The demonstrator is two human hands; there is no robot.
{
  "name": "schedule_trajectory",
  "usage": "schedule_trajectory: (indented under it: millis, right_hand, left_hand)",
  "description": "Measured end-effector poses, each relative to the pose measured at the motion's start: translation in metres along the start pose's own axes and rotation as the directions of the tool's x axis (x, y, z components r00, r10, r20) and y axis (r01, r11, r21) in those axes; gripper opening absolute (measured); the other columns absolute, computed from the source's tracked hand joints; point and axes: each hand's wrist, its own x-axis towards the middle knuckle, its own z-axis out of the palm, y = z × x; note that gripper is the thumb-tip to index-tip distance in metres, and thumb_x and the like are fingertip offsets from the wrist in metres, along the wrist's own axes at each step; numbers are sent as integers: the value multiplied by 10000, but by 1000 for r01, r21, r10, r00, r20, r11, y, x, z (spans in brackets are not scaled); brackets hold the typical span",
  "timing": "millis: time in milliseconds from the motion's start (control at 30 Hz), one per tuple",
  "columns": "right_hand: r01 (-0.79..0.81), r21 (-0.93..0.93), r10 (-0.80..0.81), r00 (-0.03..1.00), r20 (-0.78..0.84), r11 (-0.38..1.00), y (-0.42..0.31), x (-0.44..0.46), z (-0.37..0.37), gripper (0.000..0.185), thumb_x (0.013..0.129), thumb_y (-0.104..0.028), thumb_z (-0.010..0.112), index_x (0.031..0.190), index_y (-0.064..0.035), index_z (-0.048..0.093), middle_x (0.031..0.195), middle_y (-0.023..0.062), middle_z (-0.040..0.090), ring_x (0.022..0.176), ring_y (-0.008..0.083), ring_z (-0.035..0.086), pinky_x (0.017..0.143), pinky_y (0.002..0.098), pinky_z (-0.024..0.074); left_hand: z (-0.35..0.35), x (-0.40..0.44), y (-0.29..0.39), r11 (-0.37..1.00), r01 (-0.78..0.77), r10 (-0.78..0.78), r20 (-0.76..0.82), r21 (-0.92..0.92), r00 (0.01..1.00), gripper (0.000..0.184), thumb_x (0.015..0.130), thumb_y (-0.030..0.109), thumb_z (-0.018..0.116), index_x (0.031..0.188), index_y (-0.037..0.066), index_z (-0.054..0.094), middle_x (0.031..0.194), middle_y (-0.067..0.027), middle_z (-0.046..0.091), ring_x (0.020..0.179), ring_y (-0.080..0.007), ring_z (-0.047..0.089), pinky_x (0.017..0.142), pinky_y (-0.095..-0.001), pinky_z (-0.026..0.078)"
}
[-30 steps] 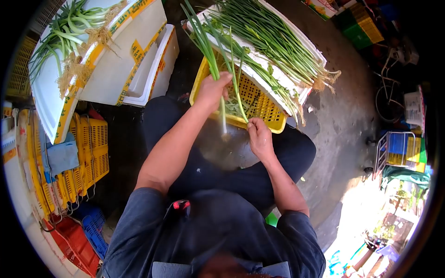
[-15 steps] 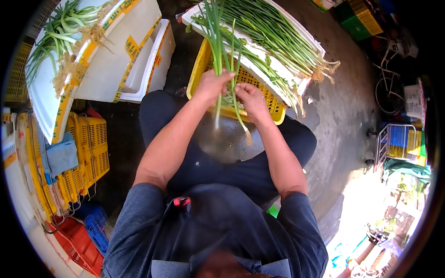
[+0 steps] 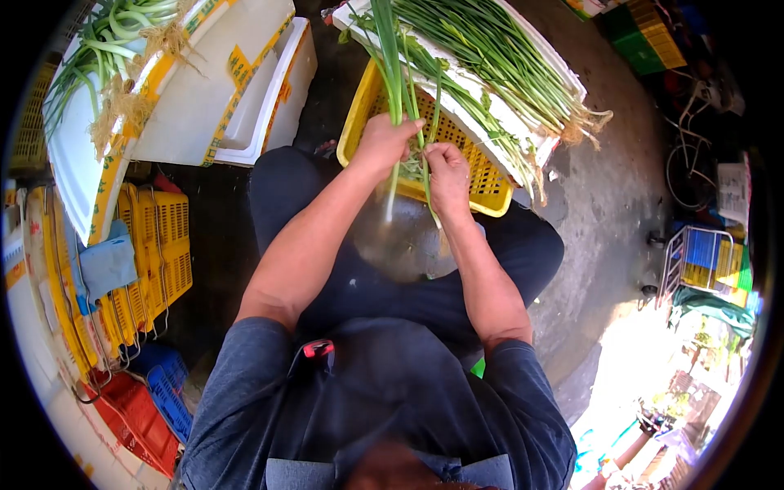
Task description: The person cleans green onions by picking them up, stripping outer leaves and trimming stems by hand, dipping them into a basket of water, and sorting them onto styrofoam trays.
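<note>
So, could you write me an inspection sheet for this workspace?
Surface: white foam board by a yellow basket.
Job's things: green onions on the board; more rooted greens on foam at left.
Clutter: yellow crates, a red crate and a blue crate at left.
Grips: left grip closed around green stalks; right grip pinching a thin stalk.
Cables: nothing seen clearly; right background dim.
Surroundings: grey floor, strong glare lower right.

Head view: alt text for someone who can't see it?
A person, seen from above, holds long green stalks in the left hand and right hand by a yellow basket. More stalks lie on a white tray, upper right, and others on a white box, upper left.
</note>
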Motion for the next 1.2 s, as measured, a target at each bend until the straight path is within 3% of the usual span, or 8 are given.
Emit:
schedule_trajectory:
  millis: [167,300,400,500,633,833,967,1200]
  right_hand:
    - [61,-88,-64,997,-32,994,7,-4,-4,113,973,-107,618,903,-19,631,789,-12,602,708,67,512,672,220,424]
    - [50,-226,-69,994,-80,973,-6,-17,-2,144,987,-129,595,904,-13,621,777,0,599,700,78,514,661,235,427]
    - [-4,-264,-3,1000,-26,965,-7,-25,-9,177,997,-149,574,903,-4,613,761,10,595,694,89,518,652,257,432]
    - [7,-397,9,999,38,918,-25,-39,-20,189,1005,-157,556,907,-2,602,746,13,577,691,91,501,644,267,430]
    - [124,-584,-55,989,135,802,-53,-70,-49,174,989,-133,561,915,25,576,705,64,517,663,148,488,630,321,431]
    - [171,-669,-72,982,174,723,-79,-120,-96,151,993,-111,547,922,18,581,726,86,559,691,177,527,666,325,451]
    - [36,-569,37,993,116,822,-100,-141,-119,169,1022,-121,525,930,4,593,775,50,622,767,128,581,743,284,476]
    - [9,-238,19,993,114,971,-139,-156,-131,219,1048,-181,523,980,14,596,836,45,617,806,123,600,827,297,501]
  left_hand:
    - [1,4,-9,998,-24,26,-35,50,999,235,885,171,722,783,9,586,603,-37,524,445,-131,475,422,-309,378]
    - [-4,13,-9,1000,-6,6,-92,5,996,244,899,174,706,769,26,563,599,-30,511,453,-139,483,425,-319,380]
    - [-8,11,-4,997,-54,58,-70,59,996,237,898,175,710,790,31,556,606,-23,502,461,-135,480,432,-311,382]
    - [-9,11,-2,999,-43,41,-113,-15,993,220,897,173,712,824,28,564,616,-19,503,463,-132,471,439,-303,385]
    - [-18,16,1,996,-79,73,-138,-37,988,211,902,172,707,848,19,573,627,-23,517,460,-132,472,433,-307,381]
    - [-22,14,11,993,-77,61,-164,-93,985,171,928,126,683,856,67,539,660,-18,519,461,-120,469,425,-296,398]
    - [-28,20,10,990,-120,100,-218,-80,971,176,927,128,688,855,66,540,656,-21,514,469,-122,470,431,-298,400]
    - [-37,18,21,985,-134,94,-313,-110,945,173,927,143,693,881,61,548,729,-31,535,480,-116,476,449,-308,424]
